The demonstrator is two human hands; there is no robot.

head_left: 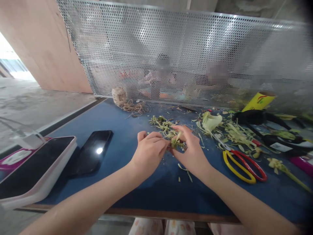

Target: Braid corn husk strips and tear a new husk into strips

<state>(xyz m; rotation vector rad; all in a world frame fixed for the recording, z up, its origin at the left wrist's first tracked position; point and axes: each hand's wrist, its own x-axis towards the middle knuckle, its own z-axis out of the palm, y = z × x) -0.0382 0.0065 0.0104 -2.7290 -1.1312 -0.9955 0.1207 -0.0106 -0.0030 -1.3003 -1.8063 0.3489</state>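
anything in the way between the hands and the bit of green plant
Nothing visible: the left hand and right hand meet at the green plant piece. The scissors lie to their right, not between.

Over the middle of the table (83, 120), left hand (149, 150) and right hand (189, 148) side by side, plant piece (176, 141) between their fingertips, scraps (161, 124) on the tabletop just behind. To the left, a phone (93, 151), with a cased device (49, 160) farther left; at rear left a twine roll (119, 96), loose strands (134, 107) on its right, both before the mesh screen (146, 39). To the right, scissors (234, 152), trimmings (239, 132) behind them; at rear right a tube (258, 101), apparently behind a strapped article (254, 117), clutter there being blurred.
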